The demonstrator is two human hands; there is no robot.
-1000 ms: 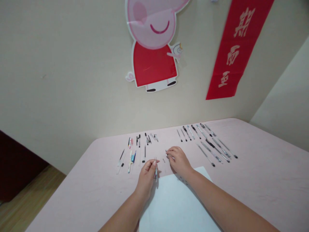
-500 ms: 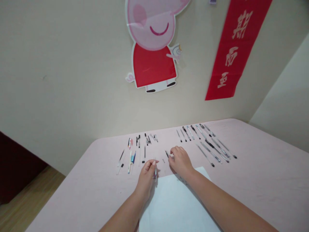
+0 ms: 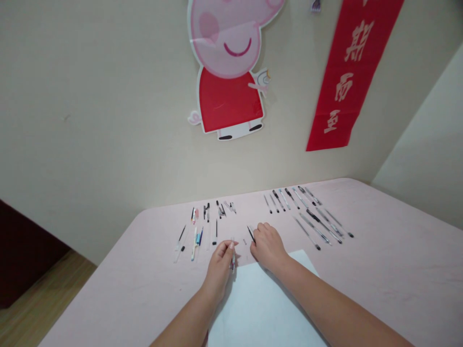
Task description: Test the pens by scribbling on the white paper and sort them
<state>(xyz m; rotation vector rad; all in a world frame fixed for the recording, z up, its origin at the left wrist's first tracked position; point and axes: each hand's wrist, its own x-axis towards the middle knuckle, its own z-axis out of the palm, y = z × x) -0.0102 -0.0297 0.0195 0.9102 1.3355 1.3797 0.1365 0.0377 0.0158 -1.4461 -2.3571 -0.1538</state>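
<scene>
My left hand (image 3: pixel 221 258) is closed, thumb against forefinger, on a slim clear pen barrel (image 3: pixel 233 260) that points away from me. At the far edge of the white paper, my right hand (image 3: pixel 266 245) has its fingers curled down around the near end of a dark pen refill (image 3: pixel 250 233). That end is hidden behind the fingers. Between the two hands lies a tiny grey piece (image 3: pixel 245 241), perhaps a spring.
White paper (image 3: pixel 267 308) lies under my forearms on the pink tabletop (image 3: pixel 119 279). Pen parts (image 3: pixel 197 238) and black caps and clips (image 3: pixel 220 209) are laid out on the left. Rows of pens (image 3: pixel 320 224) lie on the right. A wall (image 3: pixel 119 159) stands behind the table.
My right hand has lowered and drawn its fingers closer around the dark refill. The left hand keeps its hold on the barrel, almost unmoved.
</scene>
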